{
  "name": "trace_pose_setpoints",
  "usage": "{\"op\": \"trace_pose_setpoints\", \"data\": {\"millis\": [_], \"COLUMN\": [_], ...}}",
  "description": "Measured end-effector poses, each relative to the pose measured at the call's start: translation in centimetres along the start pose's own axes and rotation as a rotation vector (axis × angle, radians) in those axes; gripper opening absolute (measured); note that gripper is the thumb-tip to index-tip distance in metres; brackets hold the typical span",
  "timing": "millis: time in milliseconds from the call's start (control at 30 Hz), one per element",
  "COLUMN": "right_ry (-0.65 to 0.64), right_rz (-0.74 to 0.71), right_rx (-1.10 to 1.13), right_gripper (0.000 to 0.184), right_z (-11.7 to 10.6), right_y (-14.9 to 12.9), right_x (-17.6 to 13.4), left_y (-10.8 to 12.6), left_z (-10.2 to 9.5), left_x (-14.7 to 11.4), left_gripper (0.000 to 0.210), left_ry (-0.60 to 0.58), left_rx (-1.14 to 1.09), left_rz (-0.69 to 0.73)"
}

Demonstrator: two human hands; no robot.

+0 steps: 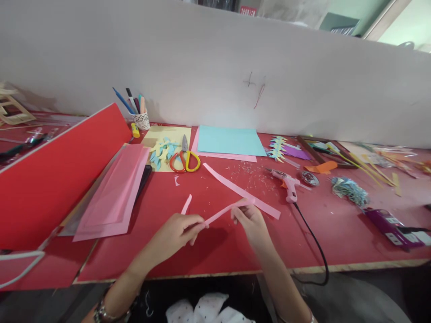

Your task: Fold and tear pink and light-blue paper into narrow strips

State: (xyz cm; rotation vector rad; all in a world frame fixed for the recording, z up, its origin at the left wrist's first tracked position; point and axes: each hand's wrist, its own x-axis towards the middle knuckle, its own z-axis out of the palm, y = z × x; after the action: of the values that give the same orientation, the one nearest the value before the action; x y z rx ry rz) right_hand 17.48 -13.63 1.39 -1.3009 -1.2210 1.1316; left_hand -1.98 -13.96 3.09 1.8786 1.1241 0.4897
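Note:
A narrow pink paper strip (pixel 220 212) is stretched between my two hands, just above the red tabletop. My left hand (pixel 184 228) pinches its near end between thumb and fingers. At the other end, my right hand (pixel 247 217) has its fingers closed on the strip, whose tip bends past them. Beyond the hands, a second, longer pink strip (pixel 235 188) lies flat on the table. A short pink paper scrap (pixel 186 204) sits just behind my left hand. Scissors (pixel 184 157) with red and yellow handles rest farther back.
To the right lie a pink glue gun (pixel 286 181) with a black cord and a purple power strip (pixel 393 228). Pink sheets (pixel 112 193) lean by a red board (pixel 63 175) on the left. Blue paper (pixel 230 140) and a pen cup (pixel 140 120) stand at the back.

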Motion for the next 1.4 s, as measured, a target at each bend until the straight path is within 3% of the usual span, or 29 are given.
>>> {"op": "trace_pose_setpoints", "data": {"millis": [67,133,300,367,533,733,800,867,933,1033,1133,1233,1400], "right_ry": [0.107,0.135,-0.197,-0.233,0.024,0.372,0.439,0.457,0.374,0.151,0.014,-0.082,-0.294], "right_rz": [-0.011,-0.004,0.067,0.035,-0.064,-0.097,-0.166,-0.292,-0.460,-0.715,-0.843,-0.808,-0.698], "right_rx": [0.068,0.153,0.198,0.155,0.164,0.339,0.273,0.042,-0.288,-0.749,-1.013,-1.023,-0.772], "right_gripper": [0.017,0.014,0.025,0.022,0.025,0.020,0.018,0.016,0.022,0.030,0.029,0.028,0.029], "right_z": [-0.2,0.1,1.7,2.0,0.9,-0.6,-0.8,-0.9,-0.6,0.1,1.1,1.7,0.9], "right_y": [0.2,0.3,-0.6,-1.0,-1.3,-1.3,-1.3,-1.2,-1.0,-0.3,0.6,1.1,1.0], "right_x": [0.1,0.0,-0.4,-0.4,0.3,0.6,0.2,-0.2,-0.7,-1.3,-1.5,-1.2,-1.1], "left_y": [-0.1,-0.1,0.5,0.9,0.5,-1.2,-1.5,-1.6,-1.6,-1.4,-1.0,-0.6,-1.2], "left_z": [-0.2,-0.1,1.1,1.3,0.6,0.5,0.7,0.8,0.9,1.1,1.6,2.2,2.5], "left_x": [-0.2,-0.1,0.3,0.4,-0.2,-1.1,-1.1,-1.1,-1.0,-0.9,-0.6,-0.3,0.1], "left_gripper": [0.034,0.032,0.033,0.033,0.032,0.031,0.032,0.033,0.038,0.046,0.051,0.051,0.040], "left_ry": [-0.017,-0.016,-0.094,-0.107,-0.005,-0.002,-0.018,-0.022,-0.020,-0.027,-0.054,-0.077,-0.017], "left_rx": [-0.054,-0.139,-0.372,-0.388,-0.393,-0.402,-0.421,-0.446,-0.478,-0.542,-0.588,-0.618,-0.472], "left_rz": [-0.015,-0.041,-0.050,-0.049,-0.077,-0.215,-0.238,-0.242,-0.225,-0.193,-0.218,-0.227,-0.172]}}
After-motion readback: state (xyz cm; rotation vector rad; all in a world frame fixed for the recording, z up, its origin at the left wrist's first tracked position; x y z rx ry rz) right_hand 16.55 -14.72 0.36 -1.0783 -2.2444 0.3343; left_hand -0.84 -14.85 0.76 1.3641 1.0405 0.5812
